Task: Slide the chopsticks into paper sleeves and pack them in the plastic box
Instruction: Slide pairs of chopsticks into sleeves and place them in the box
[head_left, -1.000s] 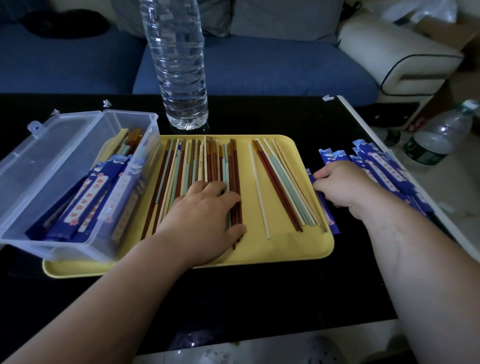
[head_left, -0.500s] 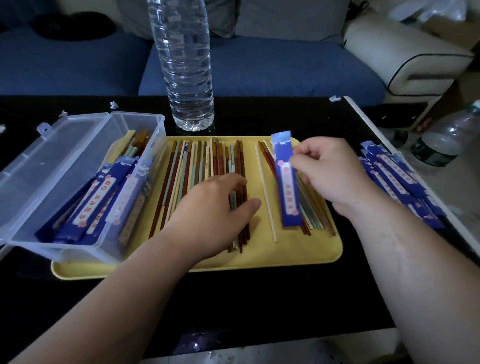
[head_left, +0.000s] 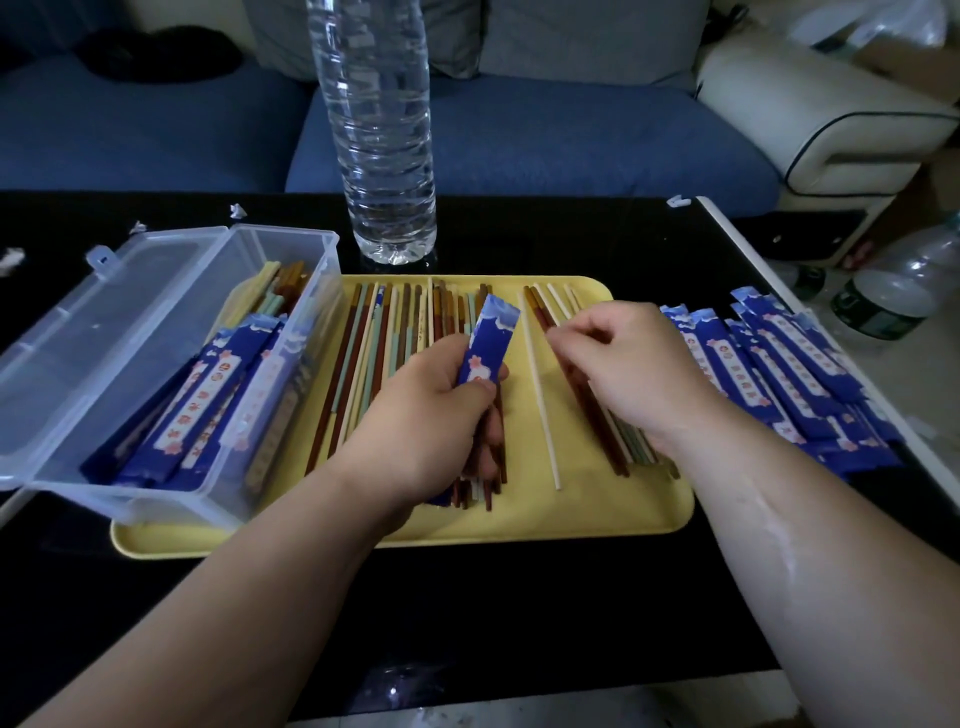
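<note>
My left hand (head_left: 426, 421) grips one blue paper sleeve (head_left: 491, 338) above the yellow tray (head_left: 571, 519), the sleeve's open end pointing away from me. A wide row of loose brown, green and cream chopsticks (head_left: 369, 364) lies under and left of that hand. My right hand (head_left: 639, 374) is curled over a smaller bunch of chopsticks (head_left: 618, 447) on the tray's right side, its thumb and forefinger pinching one near its far end. A single white chopstick (head_left: 540, 410) lies between my hands. The clear plastic box (head_left: 280, 236) stands open at the left and holds several sleeved chopsticks (head_left: 208, 405).
A pile of empty blue sleeves (head_left: 789, 374) lies on the black table right of the tray, near the table's right edge. A tall water bottle (head_left: 384, 135) stands just behind the tray. Another bottle (head_left: 893, 296) sits on the floor at the right. A blue sofa (head_left: 571, 135) runs behind the table.
My right hand took a sleeve from the right pile and passed it over; my left hand now holds it. My right hand has dropped onto the right bunch of chopsticks.
</note>
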